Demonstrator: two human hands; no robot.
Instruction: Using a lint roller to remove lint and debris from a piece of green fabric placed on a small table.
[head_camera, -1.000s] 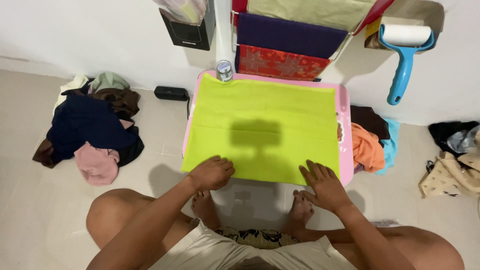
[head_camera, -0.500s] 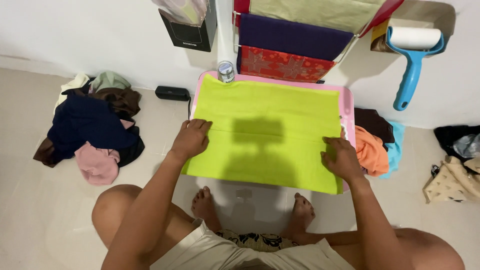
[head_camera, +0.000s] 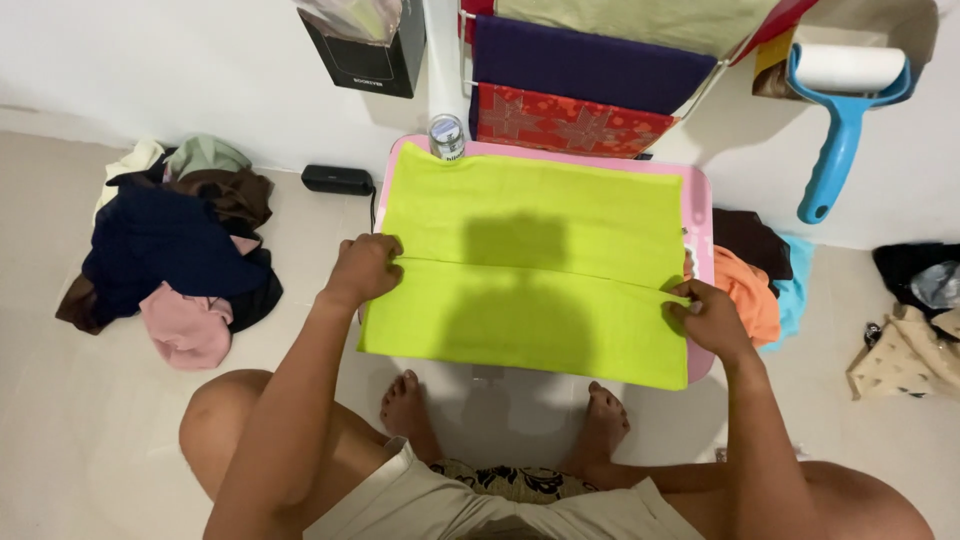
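Lime-green cloth (head_camera: 530, 275) lies spread flat over the pink table (head_camera: 697, 190), covering it nearly edge to edge. Left hand (head_camera: 362, 268) pinches the fold line at the left edge. Right hand (head_camera: 708, 315) pinches it at the right edge.

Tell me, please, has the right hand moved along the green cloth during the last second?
Yes. The right hand went from the green cloth's near edge up to its middle fold, at the pink table's right side.
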